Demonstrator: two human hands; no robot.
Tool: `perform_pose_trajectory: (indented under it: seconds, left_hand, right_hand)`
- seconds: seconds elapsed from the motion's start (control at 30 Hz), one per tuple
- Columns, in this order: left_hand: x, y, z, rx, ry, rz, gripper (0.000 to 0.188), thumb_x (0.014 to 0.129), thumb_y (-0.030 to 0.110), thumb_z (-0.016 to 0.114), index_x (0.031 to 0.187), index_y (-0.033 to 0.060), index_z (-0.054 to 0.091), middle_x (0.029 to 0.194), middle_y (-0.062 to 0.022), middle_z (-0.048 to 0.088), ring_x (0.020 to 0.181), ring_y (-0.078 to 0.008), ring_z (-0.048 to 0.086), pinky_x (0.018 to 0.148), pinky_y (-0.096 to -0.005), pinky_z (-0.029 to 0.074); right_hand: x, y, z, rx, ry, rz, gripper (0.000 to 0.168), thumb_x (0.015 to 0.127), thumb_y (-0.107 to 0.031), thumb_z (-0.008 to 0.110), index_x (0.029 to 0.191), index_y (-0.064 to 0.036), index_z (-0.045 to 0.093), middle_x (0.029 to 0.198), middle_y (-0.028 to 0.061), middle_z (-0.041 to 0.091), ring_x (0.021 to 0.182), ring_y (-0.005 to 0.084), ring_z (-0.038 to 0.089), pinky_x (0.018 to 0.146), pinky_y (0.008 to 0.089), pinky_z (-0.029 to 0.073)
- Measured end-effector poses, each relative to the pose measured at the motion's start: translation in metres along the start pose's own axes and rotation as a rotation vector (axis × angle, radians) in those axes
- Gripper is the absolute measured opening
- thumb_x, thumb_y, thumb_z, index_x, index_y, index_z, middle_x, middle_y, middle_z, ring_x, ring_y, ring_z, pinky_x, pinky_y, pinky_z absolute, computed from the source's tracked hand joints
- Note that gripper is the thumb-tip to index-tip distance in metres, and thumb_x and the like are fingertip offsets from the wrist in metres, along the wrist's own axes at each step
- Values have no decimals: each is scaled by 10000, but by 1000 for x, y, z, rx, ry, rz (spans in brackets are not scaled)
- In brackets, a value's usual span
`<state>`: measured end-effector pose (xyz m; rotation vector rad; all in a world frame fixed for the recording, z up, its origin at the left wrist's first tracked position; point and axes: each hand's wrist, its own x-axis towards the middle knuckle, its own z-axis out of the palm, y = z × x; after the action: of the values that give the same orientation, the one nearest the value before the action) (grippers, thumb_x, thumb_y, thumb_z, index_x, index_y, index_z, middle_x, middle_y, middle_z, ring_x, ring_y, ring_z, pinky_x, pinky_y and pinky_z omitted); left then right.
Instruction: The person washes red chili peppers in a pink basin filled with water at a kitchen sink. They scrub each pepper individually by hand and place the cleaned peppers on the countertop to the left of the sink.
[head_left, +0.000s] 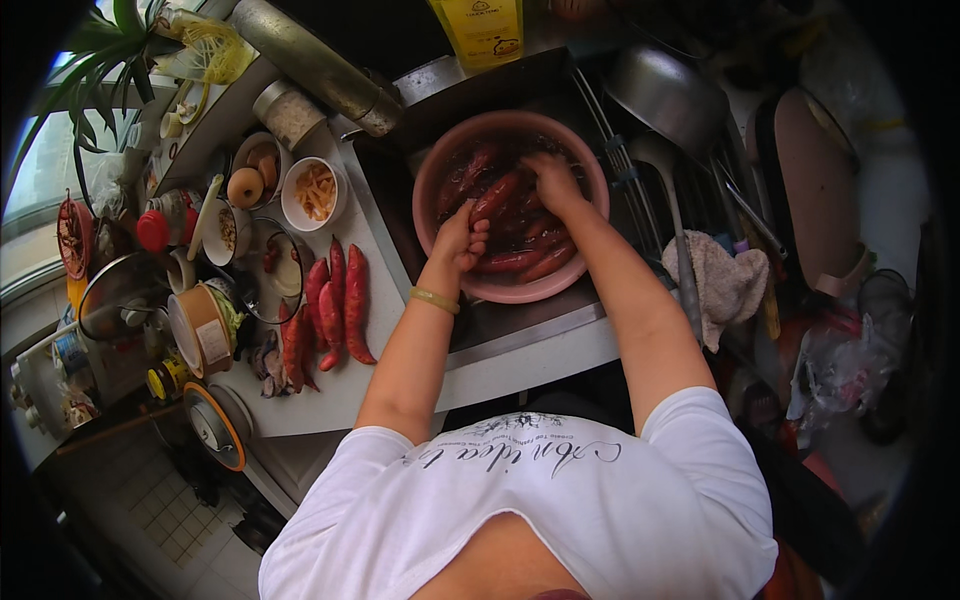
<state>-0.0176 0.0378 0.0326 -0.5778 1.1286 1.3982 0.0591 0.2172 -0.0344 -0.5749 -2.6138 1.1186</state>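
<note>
A pink plastic basin (534, 291) of dark water with several red sweet potatoes (551, 261) in it stands in the sink. My left hand (460, 238), a pale bangle on its wrist, is closed on the near end of one sweet potato (495, 198) at the basin's left side. My right hand (553, 180) dips into the water at the upper right, close to that same sweet potato; its fingertips are partly hidden and what they touch is unclear. More red sweet potatoes (355, 300) lie on the white counter left of the sink.
Left on the counter (379, 262) stand a white bowl of cut strips (314, 193), a glass lid (276, 270), jars and a round tub (199, 330). Right of the basin are a wire rack (616, 161), a metal ladle (686, 277) and a cloth (716, 281). A yellow pouch (482, 34) stands behind.
</note>
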Motion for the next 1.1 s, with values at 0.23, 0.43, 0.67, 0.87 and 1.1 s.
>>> perform_pose_trajectory:
  seconds: [0.23,0.43,0.67,0.87,1.1]
  left_hand:
    - [19,-4,-11,-61,-137,-40,275,851,428,460,742,178,422,536,57,337,408,-45,260,338,-165,175]
    - [17,-8,-13,7,-5,-9,277,814,449,526,746,189,459,525,65,333,404,-51,273,344,-163,200]
    - [14,-1,1,-145,64,22,227,880,351,438,800,143,477,630,31,435,454,-54,361,346,-159,232]
    - [31,-2,-7,143,73,237,260,895,353,388,833,123,492,637,17,460,447,-50,370,349,-155,241]
    - [-3,7,4,3,12,71,290,854,435,465,827,146,487,618,15,451,416,-27,337,331,-134,203]
  right_hand:
    - [-21,-85,-14,231,39,-122,448,641,50,504,1081,-34,532,1081,148,520,1001,332,463,878,375,383]
    - [-10,-27,5,73,1,-97,401,705,43,447,1061,-93,573,1109,112,522,1016,289,458,884,339,387]
    - [1,-42,-18,272,140,200,422,671,38,468,1073,-57,550,1075,179,520,999,327,485,864,356,402]
    - [-29,-81,8,157,-34,-302,439,672,61,494,1079,-94,550,1109,98,514,954,310,465,852,354,405]
    - [-1,-16,-5,-22,46,35,371,671,34,493,1018,-62,584,982,138,572,911,312,528,813,346,426]
